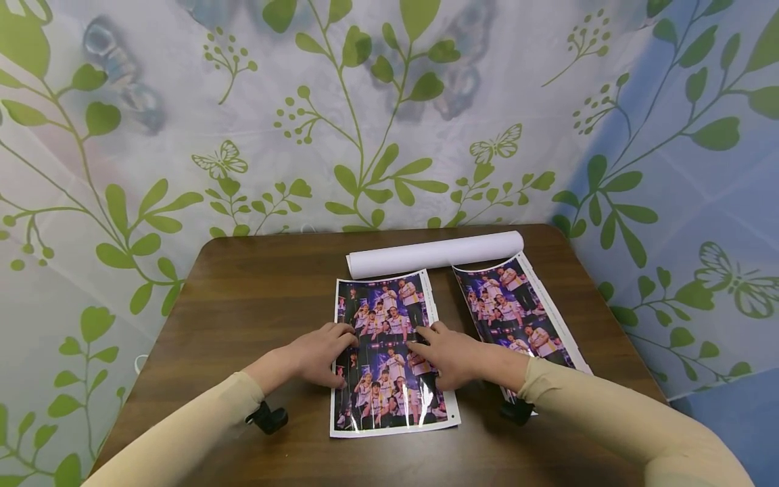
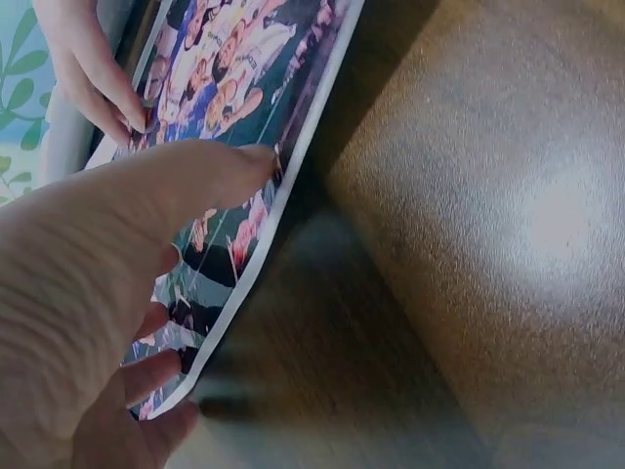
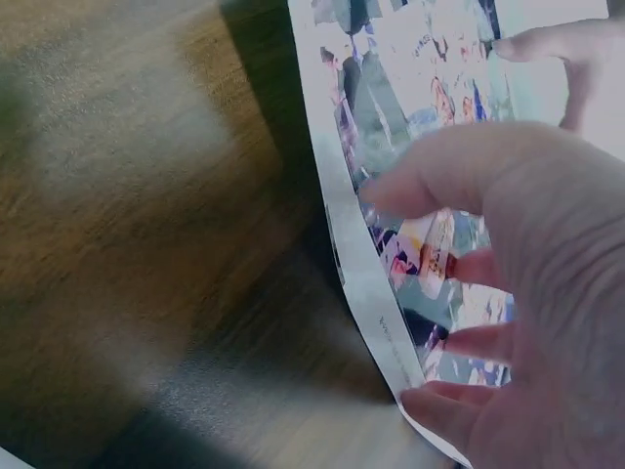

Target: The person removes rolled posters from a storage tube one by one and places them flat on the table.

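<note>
A glossy sheet [image 1: 379, 362] printed with repeated group photos on a white border lies on the table in front of me. My left hand [image 1: 322, 353] rests on its left edge, fingers spread and slightly bent. In the left wrist view the thumb [image 2: 220, 171] touches the print near the border, and the sheet edge curves a little off the wood. On the right edge my right hand [image 1: 453, 355] lies with its fingers over the print. The right wrist view shows that thumb [image 3: 400, 191] beside the white margin [image 3: 376, 322], the fingers spread along it.
A second printed sheet [image 1: 496, 308] with a curling edge lies to the right, partly under my right forearm. Behind both sheets a white paper roll [image 1: 435, 254] lies across the brown wooden table [image 1: 262, 291]. A leaf-patterned curtain [image 1: 268, 155] hangs behind the table.
</note>
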Available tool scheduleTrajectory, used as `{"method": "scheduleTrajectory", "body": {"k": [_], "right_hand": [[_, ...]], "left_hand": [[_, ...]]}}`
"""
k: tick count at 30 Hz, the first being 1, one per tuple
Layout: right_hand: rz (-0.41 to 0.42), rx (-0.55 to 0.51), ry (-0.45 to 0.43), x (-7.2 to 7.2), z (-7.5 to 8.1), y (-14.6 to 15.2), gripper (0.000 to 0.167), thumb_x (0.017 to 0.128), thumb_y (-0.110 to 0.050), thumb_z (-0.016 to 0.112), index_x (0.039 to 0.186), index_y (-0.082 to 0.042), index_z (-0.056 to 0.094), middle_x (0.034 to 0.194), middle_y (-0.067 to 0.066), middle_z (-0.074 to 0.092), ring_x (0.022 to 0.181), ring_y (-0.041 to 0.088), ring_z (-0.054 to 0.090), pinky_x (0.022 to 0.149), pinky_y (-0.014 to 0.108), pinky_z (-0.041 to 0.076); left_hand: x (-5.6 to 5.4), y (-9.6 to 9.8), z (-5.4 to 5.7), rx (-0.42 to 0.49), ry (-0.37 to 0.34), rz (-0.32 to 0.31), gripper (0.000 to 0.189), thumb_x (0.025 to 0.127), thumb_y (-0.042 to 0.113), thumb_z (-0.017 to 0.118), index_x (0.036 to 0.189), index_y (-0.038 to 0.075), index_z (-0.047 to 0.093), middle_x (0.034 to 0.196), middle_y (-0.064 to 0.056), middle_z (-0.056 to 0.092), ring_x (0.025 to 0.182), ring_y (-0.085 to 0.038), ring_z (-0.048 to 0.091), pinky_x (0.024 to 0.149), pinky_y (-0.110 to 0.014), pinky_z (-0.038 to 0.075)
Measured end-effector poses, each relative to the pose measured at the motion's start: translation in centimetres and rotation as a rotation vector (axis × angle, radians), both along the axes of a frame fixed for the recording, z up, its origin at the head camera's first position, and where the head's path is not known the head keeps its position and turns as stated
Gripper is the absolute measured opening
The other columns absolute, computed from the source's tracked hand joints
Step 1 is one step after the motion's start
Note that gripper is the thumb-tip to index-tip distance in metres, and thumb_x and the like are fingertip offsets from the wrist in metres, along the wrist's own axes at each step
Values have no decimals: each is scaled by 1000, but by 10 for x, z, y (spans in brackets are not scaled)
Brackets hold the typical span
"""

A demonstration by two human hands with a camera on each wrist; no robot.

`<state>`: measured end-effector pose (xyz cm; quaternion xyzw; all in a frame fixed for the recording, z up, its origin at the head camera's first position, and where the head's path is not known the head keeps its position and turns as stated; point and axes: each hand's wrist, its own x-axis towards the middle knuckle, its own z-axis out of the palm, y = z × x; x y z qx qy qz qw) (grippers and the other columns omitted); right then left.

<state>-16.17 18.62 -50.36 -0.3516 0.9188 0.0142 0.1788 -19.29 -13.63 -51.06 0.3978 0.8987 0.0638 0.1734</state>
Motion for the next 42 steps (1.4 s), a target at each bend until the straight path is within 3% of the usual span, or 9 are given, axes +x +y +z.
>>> {"method": "scheduleTrajectory", "body": {"k": [6,10,19,29,38,42], "right_hand": [[38,-11,-26,6,-1,3,103,76,-58,82,161,-20,37,166,10,25,145,43,29,100,49,50],[47,3,-42,8,-2,3,116,70,-70,83,162,-20,33,168,9,22,147,46,24,103,53,48],[30,2,-81,10,-5,4,132,60,-76,85,164,-22,26,170,9,13,151,46,16,104,54,46],[45,35,-62,13,-5,4,144,51,-87,80,165,-20,22,171,10,8,151,48,13,106,54,44],[47,22,-55,14,-6,5,144,51,-88,78,165,-20,22,171,10,8,151,47,12,107,57,42],[44,25,-56,14,-6,5,143,52,-88,78,165,-20,22,171,9,7,152,47,11,108,56,42]], "left_hand": [[5,1,-1,-32,29,-44,86,75,60,82,142,16,52,155,-15,41,141,-36,38,116,-54,31],[8,0,-1,-37,18,-28,89,74,62,83,143,17,50,157,-15,39,144,-37,35,116,-59,28],[17,-1,-1,-50,-47,-17,102,69,65,84,150,18,43,165,-16,27,150,-41,24,116,-67,21],[22,-5,-8,-50,-50,-23,126,57,86,77,156,21,36,169,-16,18,153,-42,13,117,-68,14],[26,-5,-8,-62,-66,-38,130,60,83,77,164,22,26,170,-15,10,154,-42,7,118,-67,10],[26,-5,-8,-66,-49,-45,134,61,83,77,165,17,22,170,-17,10,154,-43,8,118,-66,12]]}}
